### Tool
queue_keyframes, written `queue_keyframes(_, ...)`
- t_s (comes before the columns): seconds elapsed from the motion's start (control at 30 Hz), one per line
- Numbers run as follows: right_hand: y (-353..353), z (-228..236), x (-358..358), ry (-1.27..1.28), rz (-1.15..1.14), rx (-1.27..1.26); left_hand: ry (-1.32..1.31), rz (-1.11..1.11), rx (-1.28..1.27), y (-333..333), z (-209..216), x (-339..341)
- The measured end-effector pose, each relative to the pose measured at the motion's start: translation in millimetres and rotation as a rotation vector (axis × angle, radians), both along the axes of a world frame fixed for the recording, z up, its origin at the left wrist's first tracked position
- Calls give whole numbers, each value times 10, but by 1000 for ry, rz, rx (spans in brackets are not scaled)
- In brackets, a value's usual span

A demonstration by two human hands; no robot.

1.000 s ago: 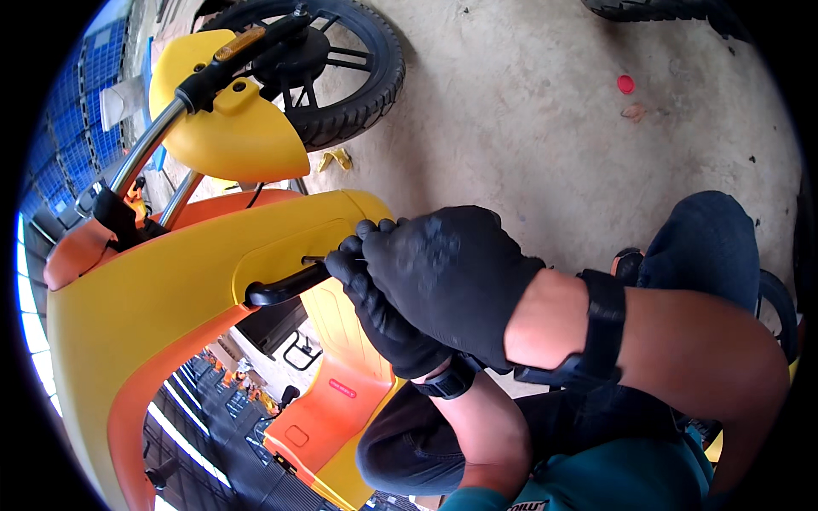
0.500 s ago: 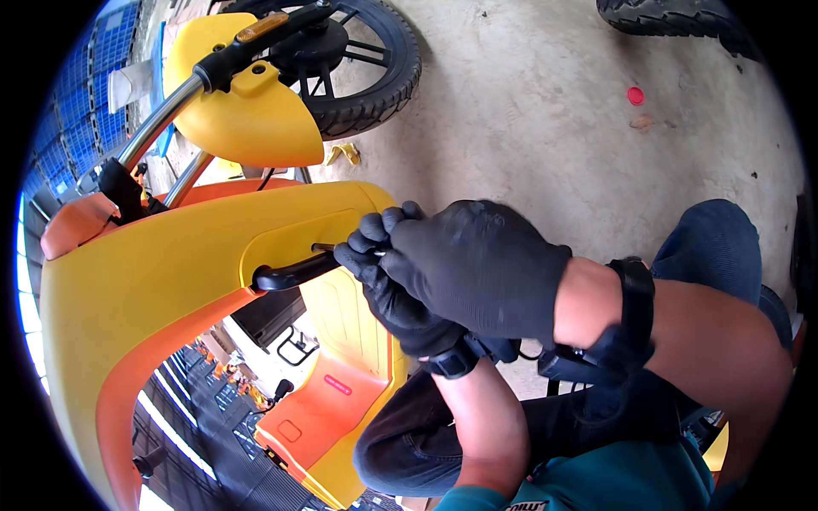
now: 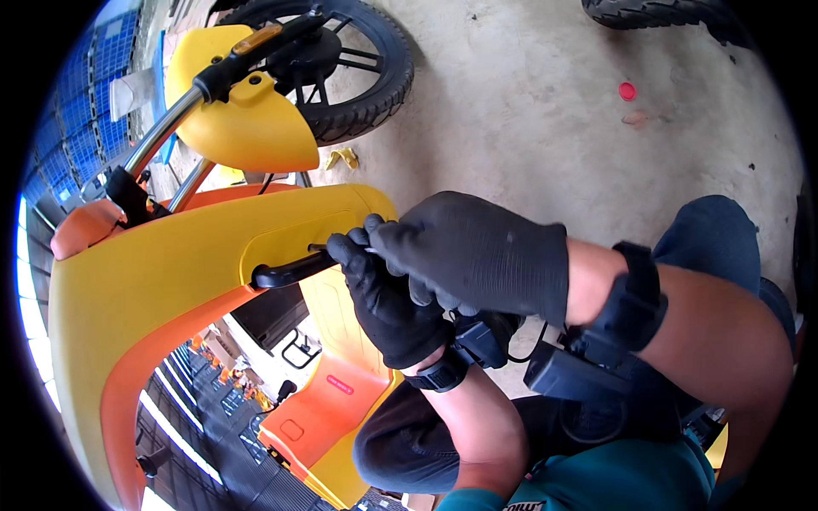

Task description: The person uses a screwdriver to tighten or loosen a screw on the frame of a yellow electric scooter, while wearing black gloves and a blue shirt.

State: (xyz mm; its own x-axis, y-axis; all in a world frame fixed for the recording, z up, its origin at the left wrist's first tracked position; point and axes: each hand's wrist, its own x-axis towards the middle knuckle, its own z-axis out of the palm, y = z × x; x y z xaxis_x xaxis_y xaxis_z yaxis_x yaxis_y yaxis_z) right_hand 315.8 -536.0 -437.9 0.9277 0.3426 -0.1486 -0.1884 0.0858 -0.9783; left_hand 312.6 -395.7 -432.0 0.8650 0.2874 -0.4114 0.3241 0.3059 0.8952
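My left hand [image 3: 383, 311], in a black glove, is closed at the end of a black curved handle [image 3: 290, 272] on a yellow body panel [image 3: 187, 255]. A short dark rod [image 3: 317, 247] sticks out beside its fingertips. My right hand [image 3: 486, 251], gloved alike, is closed just beside and over the left one, its fingers pinched together. Between the two hands shows a sliver of a thin, light, metal-looking piece [image 3: 371, 249]. Most of what the fingers hold is hidden.
A yellow fender [image 3: 247, 128] and a black spoked wheel [image 3: 375, 77] stand beyond the panel. Orange seat-like parts [image 3: 315, 400] lie below left. A red cap [image 3: 628, 91] and a yellow scrap [image 3: 342, 158] are on the concrete floor [image 3: 511, 111]. Another tyre [image 3: 665, 13] is at the far edge.
My right hand has turned, its wrist swinging slightly so the back of the hand lies flatter. The left hand has shifted a little up and left, still at the handle's end.
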Motion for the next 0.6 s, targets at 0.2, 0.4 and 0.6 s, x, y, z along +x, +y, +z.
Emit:
queue_keyframes(0.2,322,-328,22,-356,-147,58,-200,-84,-354,157,-99,2)
queue_keyframes(0.4,197,37,-53,-214,-152,-406,-443,-385,-829,240,-613,124)
queue_keyframes(0.6,293,152,-88,-549,-236,-862,-416,-209,-618,152,-352,107)
